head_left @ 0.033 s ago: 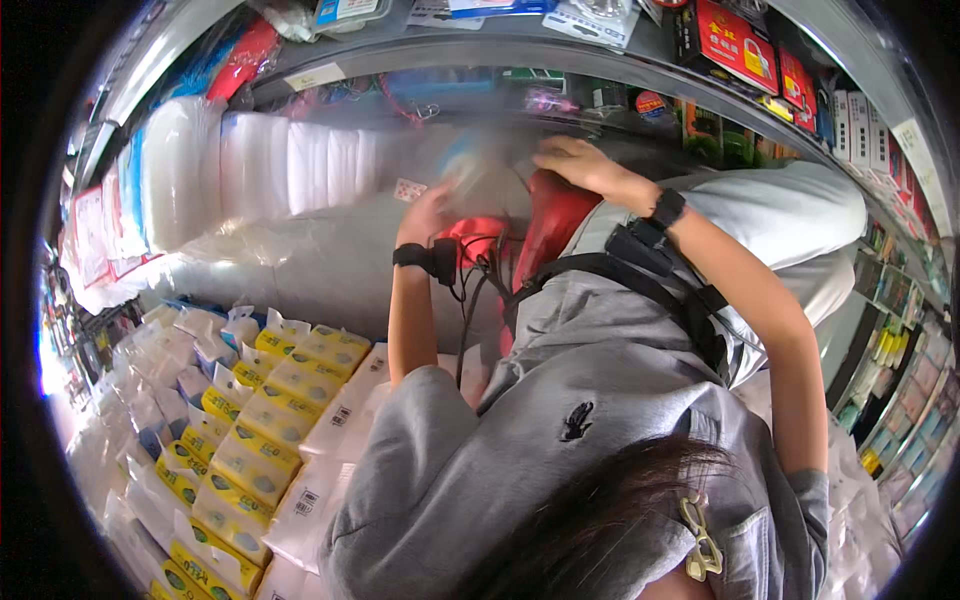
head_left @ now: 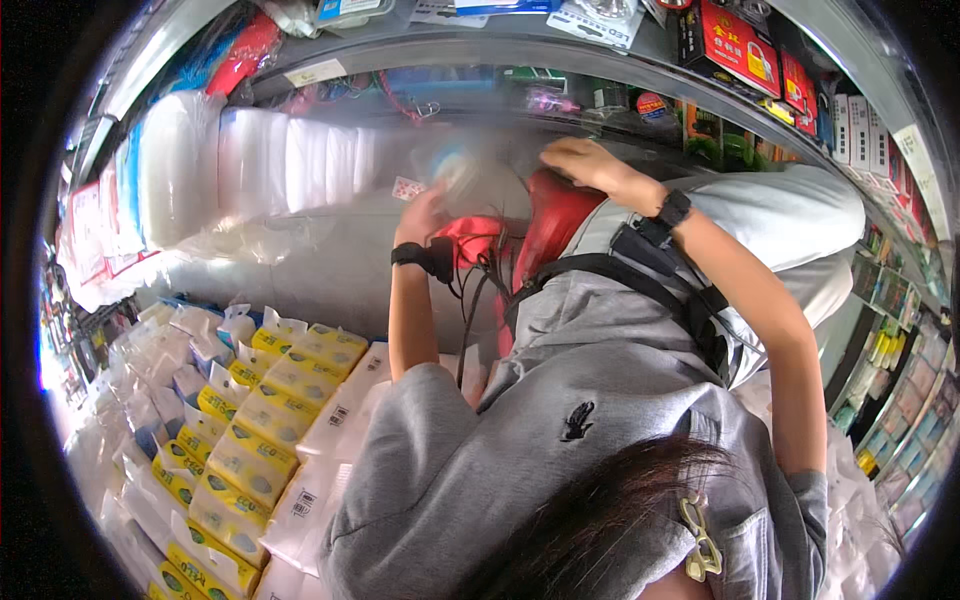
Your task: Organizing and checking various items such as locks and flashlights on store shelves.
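Note:
My left hand (head_left: pixel 425 212) reaches over the grey floor, its fingers smeared. At its fingertips is a hazy, pale round thing with some blue (head_left: pixel 455 172), too blurred to name; whether the hand grips it does not show. Beside that hand lies a small white card with red marks (head_left: pixel 408 188). To the right, my right hand (head_left: pixel 588 165) hovers above a glossy red object (head_left: pixel 555 222), fingers stretched leftward and slightly bent, nothing visible in them. Another red piece (head_left: pixel 470 240) sits by my left wrist, with black cables (head_left: pixel 482 262) hanging across it.
White plastic-wrapped packs (head_left: pixel 255 165) line the left side of the floor. Stacked yellow and white tissue packs (head_left: pixel 265 415) fill the lower left. A shelf edge (head_left: pixel 480 52) arches overhead, with boxed padlocks (head_left: pixel 735 45) at its right. Racks of small goods (head_left: pixel 895 390) stand at far right.
Very little differs. My right hand has shifted slightly to the right, and the blurred pale thing by my left hand has moved a little to the left.

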A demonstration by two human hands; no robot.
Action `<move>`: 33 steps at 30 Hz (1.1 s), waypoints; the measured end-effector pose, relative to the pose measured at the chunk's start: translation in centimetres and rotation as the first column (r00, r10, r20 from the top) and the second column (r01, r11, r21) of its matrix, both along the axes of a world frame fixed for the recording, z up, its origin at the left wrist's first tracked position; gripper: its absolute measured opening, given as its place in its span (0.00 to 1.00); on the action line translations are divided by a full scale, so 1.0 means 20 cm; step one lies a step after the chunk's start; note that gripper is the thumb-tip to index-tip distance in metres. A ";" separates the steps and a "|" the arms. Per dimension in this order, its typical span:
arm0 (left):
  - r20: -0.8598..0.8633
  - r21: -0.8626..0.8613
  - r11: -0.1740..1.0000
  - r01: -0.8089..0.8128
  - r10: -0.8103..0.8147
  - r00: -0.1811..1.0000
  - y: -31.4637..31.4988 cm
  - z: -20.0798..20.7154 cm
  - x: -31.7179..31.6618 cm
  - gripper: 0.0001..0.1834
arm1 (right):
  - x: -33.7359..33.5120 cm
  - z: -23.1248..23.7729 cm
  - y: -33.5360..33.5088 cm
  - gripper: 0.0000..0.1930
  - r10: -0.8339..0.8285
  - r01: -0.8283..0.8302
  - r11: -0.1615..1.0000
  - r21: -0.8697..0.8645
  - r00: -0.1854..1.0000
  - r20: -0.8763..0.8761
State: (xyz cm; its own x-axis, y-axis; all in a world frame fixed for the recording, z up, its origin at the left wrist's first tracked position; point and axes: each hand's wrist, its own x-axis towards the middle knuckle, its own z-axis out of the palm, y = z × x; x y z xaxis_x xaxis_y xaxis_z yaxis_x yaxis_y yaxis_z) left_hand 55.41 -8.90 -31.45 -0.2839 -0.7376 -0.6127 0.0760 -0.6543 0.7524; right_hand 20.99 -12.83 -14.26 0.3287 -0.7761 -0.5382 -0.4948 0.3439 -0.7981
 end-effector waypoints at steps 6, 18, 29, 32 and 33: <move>0.084 0.064 0.917 -0.393 0.387 0.918 0.15 -0.30 0.02 0.35 | -0.12 0.17 -0.02 0.23 -0.172 0.150 0.963 0.226 0.982 0.081; 0.148 0.198 0.918 -0.343 0.318 0.937 -0.04 0.39 0.00 0.24 | -0.12 0.22 -0.05 0.17 -0.140 0.149 0.988 -0.045 0.976 0.164; 0.413 -0.561 0.809 0.178 0.087 0.907 -0.53 1.82 -0.66 0.18 | -0.13 0.23 -0.04 0.12 -0.294 0.320 0.947 0.033 0.822 0.488; 0.480 -0.694 0.682 0.232 0.197 0.855 -0.60 1.91 -0.69 0.17 | -0.13 0.30 -0.06 0.13 -0.259 0.292 0.956 0.012 0.828 0.497; 0.584 -0.688 0.647 0.327 0.227 0.779 -0.59 1.98 -0.76 0.17 | -0.15 0.31 -0.07 0.13 -0.253 0.299 0.954 0.004 0.800 0.545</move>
